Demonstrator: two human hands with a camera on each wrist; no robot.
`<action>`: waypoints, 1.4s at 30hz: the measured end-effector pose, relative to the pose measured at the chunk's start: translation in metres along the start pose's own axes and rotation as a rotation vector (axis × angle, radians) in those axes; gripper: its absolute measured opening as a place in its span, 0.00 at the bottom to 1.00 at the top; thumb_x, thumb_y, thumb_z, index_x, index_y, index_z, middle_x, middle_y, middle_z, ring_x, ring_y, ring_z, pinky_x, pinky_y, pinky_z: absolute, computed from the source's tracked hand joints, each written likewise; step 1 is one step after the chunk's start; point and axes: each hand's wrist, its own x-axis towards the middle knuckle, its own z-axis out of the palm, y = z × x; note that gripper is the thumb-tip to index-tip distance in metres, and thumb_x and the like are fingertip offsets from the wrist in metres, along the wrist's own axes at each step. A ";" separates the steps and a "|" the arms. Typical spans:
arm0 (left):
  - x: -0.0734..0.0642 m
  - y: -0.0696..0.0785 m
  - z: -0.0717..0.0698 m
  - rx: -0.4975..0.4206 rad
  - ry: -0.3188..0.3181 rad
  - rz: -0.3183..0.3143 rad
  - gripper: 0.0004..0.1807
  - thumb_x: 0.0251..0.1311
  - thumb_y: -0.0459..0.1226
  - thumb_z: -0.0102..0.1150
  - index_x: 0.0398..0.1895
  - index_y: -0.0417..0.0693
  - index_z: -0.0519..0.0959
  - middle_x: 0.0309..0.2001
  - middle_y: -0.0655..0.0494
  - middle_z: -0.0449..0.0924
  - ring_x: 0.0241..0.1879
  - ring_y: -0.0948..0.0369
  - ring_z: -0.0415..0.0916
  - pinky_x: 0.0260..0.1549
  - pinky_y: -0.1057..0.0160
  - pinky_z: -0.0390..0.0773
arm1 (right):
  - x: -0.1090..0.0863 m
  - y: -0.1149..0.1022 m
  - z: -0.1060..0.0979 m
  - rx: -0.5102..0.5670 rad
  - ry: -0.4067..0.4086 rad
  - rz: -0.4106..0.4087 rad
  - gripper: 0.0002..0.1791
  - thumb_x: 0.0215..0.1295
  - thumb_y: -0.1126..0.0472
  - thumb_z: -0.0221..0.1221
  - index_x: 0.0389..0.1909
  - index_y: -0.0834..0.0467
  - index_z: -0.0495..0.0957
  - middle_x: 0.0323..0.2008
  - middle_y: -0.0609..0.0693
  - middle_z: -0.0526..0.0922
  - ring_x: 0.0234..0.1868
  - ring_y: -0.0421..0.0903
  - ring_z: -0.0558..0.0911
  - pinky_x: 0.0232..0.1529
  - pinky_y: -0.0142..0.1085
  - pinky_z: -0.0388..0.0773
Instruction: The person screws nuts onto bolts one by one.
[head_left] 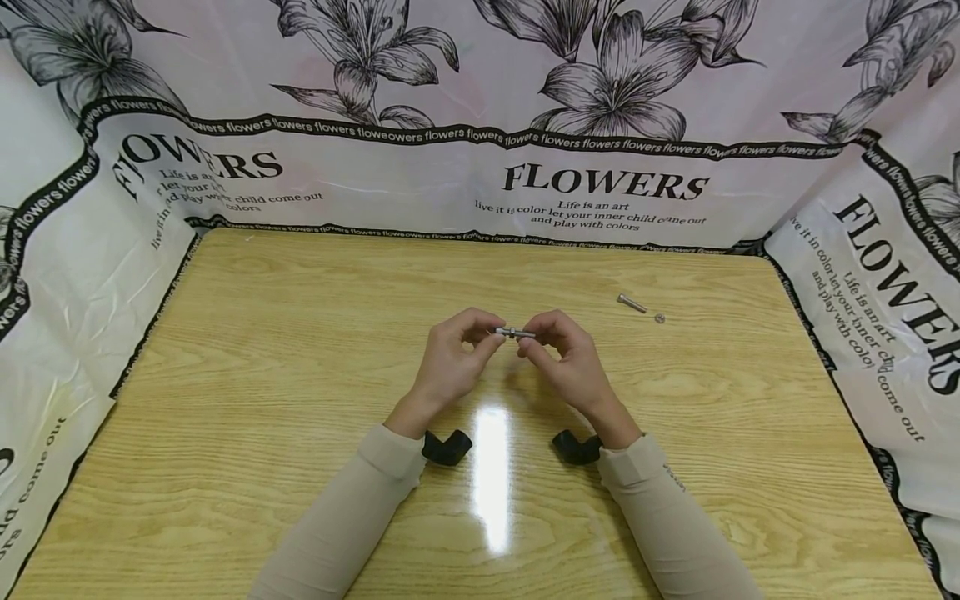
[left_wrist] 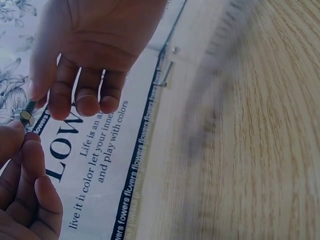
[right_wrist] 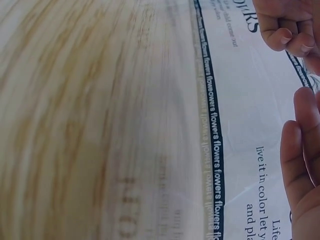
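Note:
Between the two hands, above the table, a silver bolt (head_left: 527,334) lies nearly level with a nut (head_left: 513,333) partway along it. My left hand (head_left: 459,354) pinches its left end between thumb and fingertips. At the right end, the thumb and forefinger of my right hand (head_left: 572,360) pinch the shank. In the left wrist view, the hexagonal metal piece (left_wrist: 24,118) sits by the left fingertips, and the threaded shank (left_wrist: 30,106) runs up to the right thumb. The right wrist view shows both hands only in part, and the bolt is hidden there.
A second bolt (head_left: 632,303) and a loose nut (head_left: 660,318) lie on the wooden table (head_left: 300,375), beyond the right hand. A flower-printed cloth (head_left: 405,179) borders the table at the back and sides. Black pieces (head_left: 447,448) jut from both wrists.

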 end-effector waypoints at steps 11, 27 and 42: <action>0.001 0.001 -0.001 -0.020 -0.036 -0.001 0.08 0.59 0.27 0.61 0.40 0.43 0.80 0.37 0.54 0.82 0.30 0.62 0.76 0.32 0.56 0.77 | 0.002 0.001 0.001 -0.016 0.012 -0.011 0.06 0.64 0.79 0.52 0.41 0.73 0.71 0.35 0.62 0.76 0.32 0.60 0.80 0.41 0.38 0.79; 0.002 0.000 0.001 0.023 -0.074 0.055 0.09 0.58 0.29 0.63 0.42 0.41 0.78 0.37 0.54 0.79 0.32 0.62 0.75 0.32 0.58 0.75 | 0.000 -0.001 0.006 -0.002 0.014 0.004 0.06 0.64 0.78 0.53 0.41 0.72 0.71 0.35 0.61 0.77 0.33 0.59 0.79 0.42 0.38 0.79; -0.001 0.002 0.000 0.055 -0.138 -0.146 0.14 0.69 0.45 0.51 0.38 0.46 0.81 0.36 0.58 0.81 0.33 0.62 0.73 0.33 0.60 0.75 | 0.001 -0.005 0.008 -0.007 -0.008 -0.002 0.06 0.64 0.79 0.53 0.40 0.72 0.72 0.35 0.63 0.77 0.33 0.59 0.79 0.42 0.39 0.78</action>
